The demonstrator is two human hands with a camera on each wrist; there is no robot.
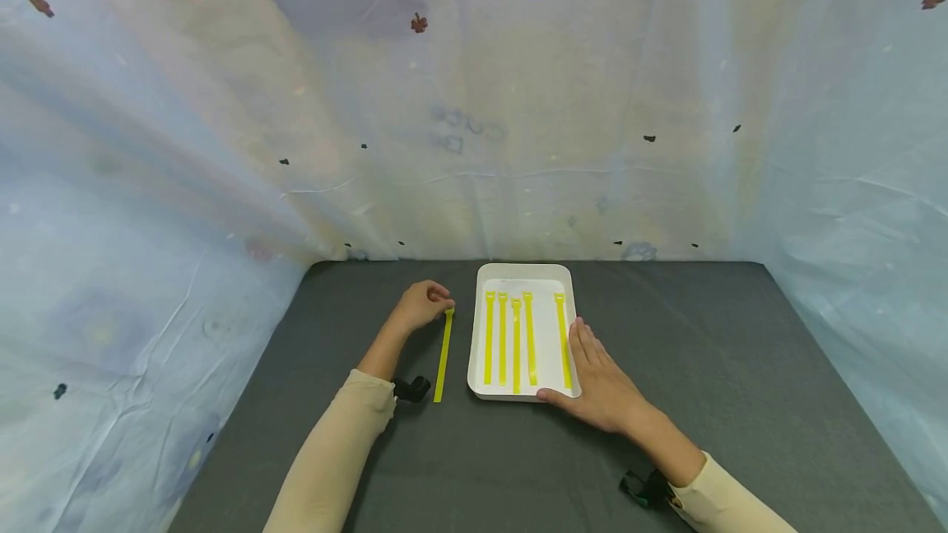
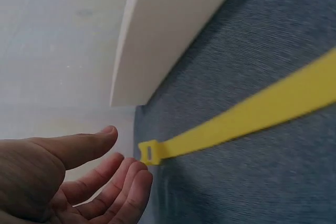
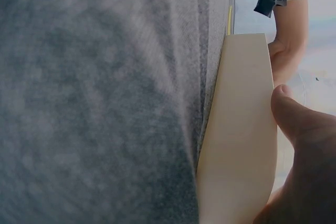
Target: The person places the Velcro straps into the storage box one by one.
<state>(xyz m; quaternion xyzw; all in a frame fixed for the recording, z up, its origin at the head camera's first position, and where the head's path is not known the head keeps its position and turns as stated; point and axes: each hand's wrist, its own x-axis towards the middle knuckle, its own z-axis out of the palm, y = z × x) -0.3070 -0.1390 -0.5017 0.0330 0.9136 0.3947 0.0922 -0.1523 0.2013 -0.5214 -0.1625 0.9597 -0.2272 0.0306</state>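
Observation:
A yellow cable tie, a flat strap with a slotted head, lies lengthwise on the dark cloth left of the white tray. My left hand is at its far end; in the left wrist view the fingertips are right at the slotted head, thumb and fingers apart. Inside the tray, several more yellow cable ties lie side by side, heads away from me. My right hand rests at the tray's near right corner, fingers straight along the right side and thumb on the near rim.
Dark grey cloth covers the table. A pale patterned curtain hangs behind the table and along both sides. Each wrist wears a black camera mount, the left one close beside the loose cable tie.

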